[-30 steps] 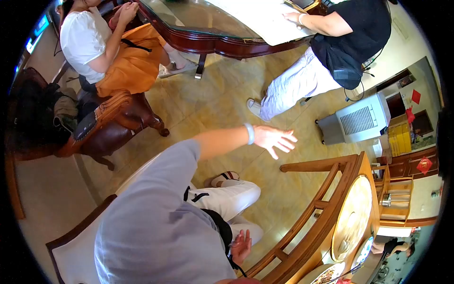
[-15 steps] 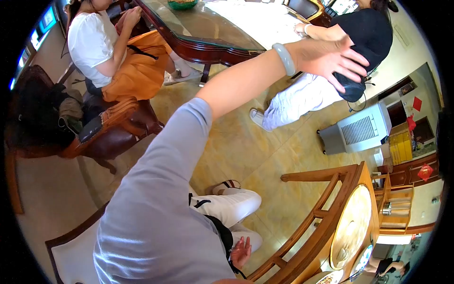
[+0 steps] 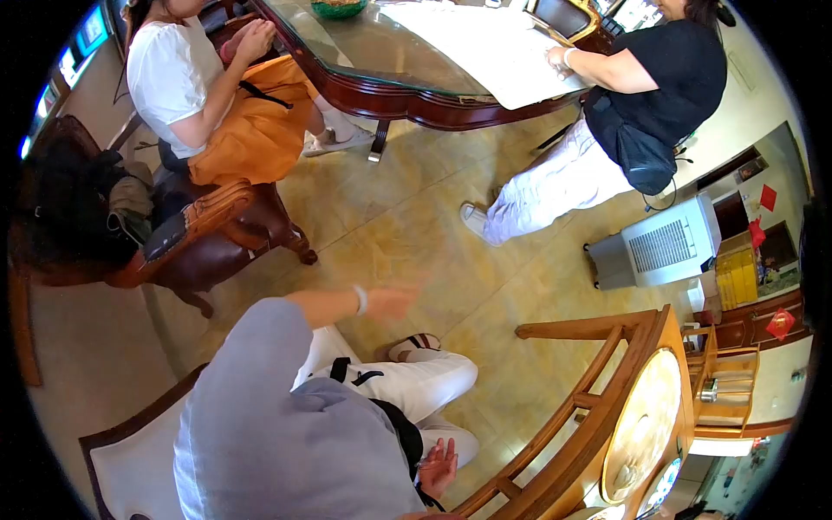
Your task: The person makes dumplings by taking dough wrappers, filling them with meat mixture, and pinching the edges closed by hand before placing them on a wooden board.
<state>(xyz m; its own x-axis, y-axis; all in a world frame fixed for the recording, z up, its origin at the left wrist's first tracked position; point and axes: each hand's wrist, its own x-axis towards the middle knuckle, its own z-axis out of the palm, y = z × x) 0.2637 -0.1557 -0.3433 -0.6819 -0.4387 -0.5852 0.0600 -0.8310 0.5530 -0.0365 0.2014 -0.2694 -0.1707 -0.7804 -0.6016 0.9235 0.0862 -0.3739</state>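
Green bowl (image 3: 339, 11) holds brown bits (image 3: 334, 2); right hand (image 3: 438, 467) open, left hand (image 3: 390, 302) blurred beyond telling.

The tabletop (image 3: 381, 52) is glossy, with a smooth glass sheet over it and dark, polished wood along its curved edge. A white sheet (image 3: 494, 56) across one part looks smooth and matt. The floor (image 3: 381, 199) is smooth, shiny tile with a marbled look. The stool (image 3: 572, 390) is varnished wood with a soft sheen. The armchair (image 3: 217, 225) has glossy brown leather and a carved wood arm. The air cooler (image 3: 663, 243) looks like smooth plastic with a slatted front. The orange skirt (image 3: 251, 130) and white trousers (image 3: 416, 381) are cloth; the bracelet (image 3: 360, 300) looks smooth.
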